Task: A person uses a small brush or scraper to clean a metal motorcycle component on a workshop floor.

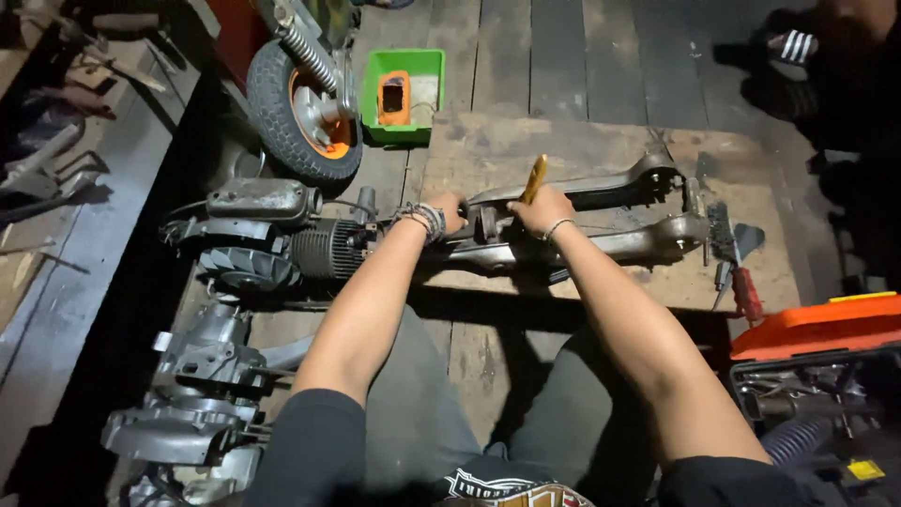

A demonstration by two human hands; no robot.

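1. At the centre of the frame, I see my left hand [449,212] closed around the near end of a long grey metal engine arm [601,246], apparently to steady it where it lies on a worn wooden board [563,141] on the plank floor.
2. My right hand [542,210] sits just beside the left, its grip shut on a yellow-handled tool [535,177] whose handle sticks up and away from me; the working tip is hidden behind the hand, so I cannot tell what kind of tool it is or what it touches.
3. The arm runs from a finned engine block [324,250] at centre left out towards the right of the frame, where a wire brush [721,231] and a red-handled screwdriver [746,293] lie within easy reach at its far end.
4. In the upper left a small tyre with an orange rim [305,113] stands beside a green tray [405,94] holding an orange part.
5. At lower left, more grey engine casings [202,394] are partly cut off by the frame edge.
6. At lower right an orange toolbox [817,327] is cropped, its contents too dark to read; the upper right corner is nearly black.
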